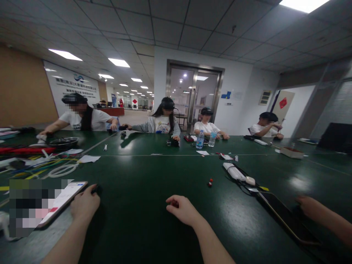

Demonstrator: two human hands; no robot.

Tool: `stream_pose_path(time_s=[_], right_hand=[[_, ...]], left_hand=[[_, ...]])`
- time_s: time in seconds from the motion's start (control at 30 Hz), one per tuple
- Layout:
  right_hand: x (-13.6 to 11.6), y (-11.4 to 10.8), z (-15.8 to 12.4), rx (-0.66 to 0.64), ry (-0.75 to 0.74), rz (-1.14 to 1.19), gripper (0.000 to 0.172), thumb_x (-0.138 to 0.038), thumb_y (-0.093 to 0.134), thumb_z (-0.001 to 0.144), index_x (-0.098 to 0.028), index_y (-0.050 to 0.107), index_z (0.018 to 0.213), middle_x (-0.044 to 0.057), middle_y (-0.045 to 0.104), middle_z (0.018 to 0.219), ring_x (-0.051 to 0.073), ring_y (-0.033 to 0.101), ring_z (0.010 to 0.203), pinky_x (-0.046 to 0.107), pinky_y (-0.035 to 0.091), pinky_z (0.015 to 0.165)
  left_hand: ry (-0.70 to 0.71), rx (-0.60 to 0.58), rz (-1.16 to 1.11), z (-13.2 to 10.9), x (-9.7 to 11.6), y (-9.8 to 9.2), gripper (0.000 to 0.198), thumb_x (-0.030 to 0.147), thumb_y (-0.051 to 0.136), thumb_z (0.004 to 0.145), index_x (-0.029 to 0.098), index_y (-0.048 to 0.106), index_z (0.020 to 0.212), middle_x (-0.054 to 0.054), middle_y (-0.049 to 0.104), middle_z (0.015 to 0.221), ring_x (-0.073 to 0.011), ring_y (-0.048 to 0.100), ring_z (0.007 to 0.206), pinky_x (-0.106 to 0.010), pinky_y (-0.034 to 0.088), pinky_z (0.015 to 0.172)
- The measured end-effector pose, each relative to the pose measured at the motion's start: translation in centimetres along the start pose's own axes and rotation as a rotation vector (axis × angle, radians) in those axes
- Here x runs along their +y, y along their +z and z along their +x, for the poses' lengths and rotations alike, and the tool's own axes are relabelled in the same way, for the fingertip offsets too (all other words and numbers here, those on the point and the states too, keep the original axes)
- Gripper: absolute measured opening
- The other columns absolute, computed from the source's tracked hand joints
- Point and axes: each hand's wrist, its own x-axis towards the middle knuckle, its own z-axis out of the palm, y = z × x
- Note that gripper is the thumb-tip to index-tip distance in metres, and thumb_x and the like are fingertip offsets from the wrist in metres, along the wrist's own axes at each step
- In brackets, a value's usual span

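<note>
My left hand [85, 202] is at the left of the dark green table, closed around a small black object [96, 189] whose kind I cannot make out. Just beside that hand lies a large phone or tablet [62, 203] with a lit screen, partly pixelated. My right hand [181, 209] rests over the middle of the table, palm inward, with its fingers loosely bent and slightly apart. Nothing shows in it. Beyond it to the right stands a tiny red and black item [210, 182].
Cables [62, 170] and papers clutter the left side. A white power strip [233, 171] and a dark-screened phone [286, 216] lie right, near another person's hand [309, 207]. Water bottles [200, 140] stand toward the far edge, where several people in headsets sit. A shallow box [291, 152] sits far right.
</note>
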Motion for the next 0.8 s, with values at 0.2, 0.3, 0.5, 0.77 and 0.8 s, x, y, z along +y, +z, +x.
stream_pose_path(time_s=[0.2, 0.3, 0.5, 0.77, 0.8], right_hand=[[-0.5, 0.1, 0.0, 0.034, -0.023, -0.005, 0.038, -0.036, 0.056, 0.072, -0.029, 0.052, 0.110, 0.000, 0.053, 0.098, 0.016, 0.052, 0.086, 0.030, 0.042, 0.072], [-1.0, 0.0, -0.2, 0.021, -0.072, -0.062, 0.048, -0.037, 0.065, 0.063, -0.029, 0.052, 0.109, 0.000, 0.049, 0.103, 0.016, 0.050, 0.087, 0.028, 0.041, 0.071], [-1.2, 0.1, -0.5, -0.107, -0.133, -0.167, 0.029, -0.032, 0.069, 0.057, -0.025, 0.063, 0.085, -0.001, 0.049, 0.092, 0.014, 0.050, 0.081, 0.026, 0.040, 0.068], [-0.6, -0.6, 0.8, 0.389, -0.185, 0.294, 0.021, -0.035, 0.055, 0.073, -0.019, 0.053, 0.086, 0.002, 0.055, 0.081, 0.015, 0.051, 0.074, 0.028, 0.041, 0.067], [-0.4, -0.9, 1.1, 0.465, -0.177, 0.347, 0.023, -0.037, 0.054, 0.073, -0.019, 0.052, 0.088, 0.003, 0.056, 0.085, 0.016, 0.052, 0.077, 0.029, 0.042, 0.068]], left_hand=[[0.306, -0.239, -0.064, -3.8, 3.7, 1.5, 0.052, 0.027, 0.041, 0.078, 0.020, 0.033, 0.129, -0.010, 0.053, 0.116, -0.0264, 0.051, 0.104, -0.038, 0.043, 0.085], [0.681, -0.599, -0.252, -8.3, 6.7, 2.5, 0.057, 0.026, 0.046, 0.075, 0.025, 0.031, 0.129, -0.002, 0.052, 0.119, -0.0179, 0.047, 0.110, -0.033, 0.032, 0.098], [0.766, -0.917, -0.372, -13.4, 9.3, 2.5, 0.062, 0.025, 0.053, 0.072, 0.028, 0.030, 0.129, -0.001, 0.050, 0.121, -0.0166, 0.043, 0.114, -0.032, 0.028, 0.100], [0.754, -0.972, -0.415, -12.9, 9.0, 2.1, 0.059, 0.024, 0.053, 0.074, 0.027, 0.030, 0.128, -0.001, 0.052, 0.119, -0.0152, 0.045, 0.111, -0.032, 0.028, 0.100], [0.751, -0.969, -0.410, -12.9, 9.0, 2.0, 0.058, 0.025, 0.053, 0.073, 0.026, 0.031, 0.128, -0.001, 0.051, 0.120, -0.0157, 0.045, 0.112, -0.032, 0.028, 0.100]])
